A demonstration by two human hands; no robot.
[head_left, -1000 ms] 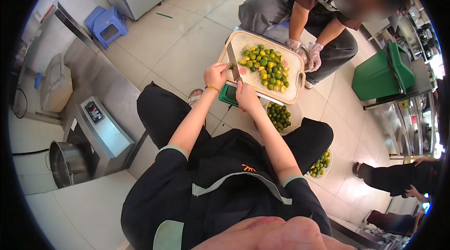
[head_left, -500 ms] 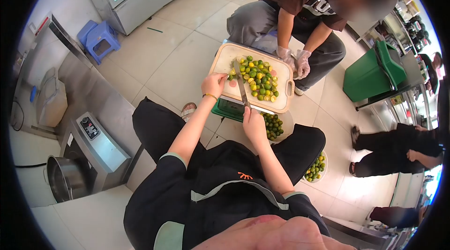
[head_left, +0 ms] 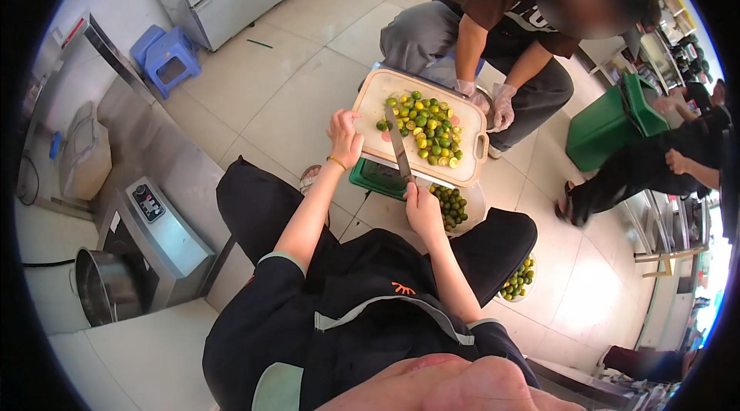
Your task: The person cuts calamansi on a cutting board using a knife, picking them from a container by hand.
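My right hand (head_left: 422, 207) is wrapped round the handle of a knife (head_left: 399, 145). The blade lies across the left part of a pale cutting board (head_left: 378, 91) with a tan rim. Beside the blade is a pile of small green and yellow calamansi limes (head_left: 432, 130), several of them cut to show pale flesh. My left hand (head_left: 344, 137) is at the board's left edge, fingers slightly apart, with no fruit visible in it. Whether it touches the rim I cannot tell.
Under the board are a green scale-like box (head_left: 376, 178) and a bowl of whole limes (head_left: 455, 207); another container of limes (head_left: 518, 280) stands right. Opposite squats a person with gloved hands (head_left: 502, 107). Another person (head_left: 617, 172) is at the right, near a green bin (head_left: 601, 130).
My left hand has drawn back from the fruit to the board's left edge, its pinched fingers now loosened. The knife stays over the board. At the right, a person has moved nearer the bin.
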